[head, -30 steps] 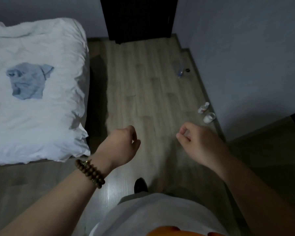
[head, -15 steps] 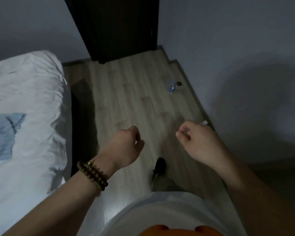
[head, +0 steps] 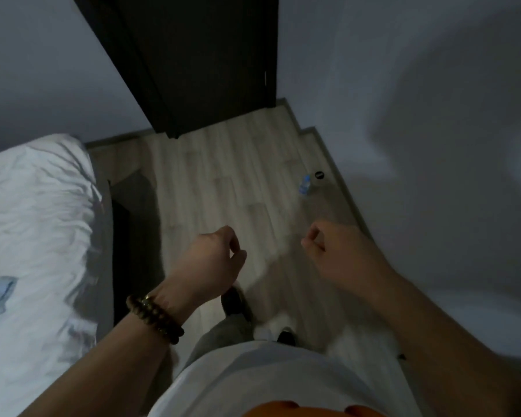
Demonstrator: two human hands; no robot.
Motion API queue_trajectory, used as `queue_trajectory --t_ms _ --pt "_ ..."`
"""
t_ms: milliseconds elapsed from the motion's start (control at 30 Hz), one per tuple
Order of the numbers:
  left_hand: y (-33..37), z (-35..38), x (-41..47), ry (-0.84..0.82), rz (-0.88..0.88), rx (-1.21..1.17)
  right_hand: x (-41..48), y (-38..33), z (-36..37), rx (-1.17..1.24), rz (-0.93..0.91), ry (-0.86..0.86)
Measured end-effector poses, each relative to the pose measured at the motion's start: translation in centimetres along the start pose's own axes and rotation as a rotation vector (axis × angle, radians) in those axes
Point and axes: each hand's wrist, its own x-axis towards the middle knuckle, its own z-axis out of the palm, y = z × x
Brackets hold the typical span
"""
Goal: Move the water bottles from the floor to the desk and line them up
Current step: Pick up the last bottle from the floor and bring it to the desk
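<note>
1. The left grip (head: 214, 263), with a beaded bracelet (head: 155, 319) on its wrist, hangs over the floor (head: 223, 176); its fingers are loosely curled and it holds nothing.
2. The right grip (head: 340, 254), nearer the right wall (head: 433, 115), is loosely curled too and holds nothing.
3. A bluish water bottle (head: 305, 185) sits on the floor, beyond both grips and close to the right wall. A small black round thing (head: 319, 175) lies just beside it.
4. A white bed (head: 36, 221) fills the left, and a dark door (head: 199, 55) stands at the far end.
</note>
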Motion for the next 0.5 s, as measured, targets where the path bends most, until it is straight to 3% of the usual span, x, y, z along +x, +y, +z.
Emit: queue_trajectory --t_ms 267,500 --pt "-2.8 -4.5 15.1 0.008 0.049 0.008 12.9 -2.0 -2.0 -0.055 0.060 -0.009" --pt "-4.2 -9.9 28.0 -0.090 0.151 0.038 23.4 -5.1 -4.3 -0.071 0.153 -0.006"
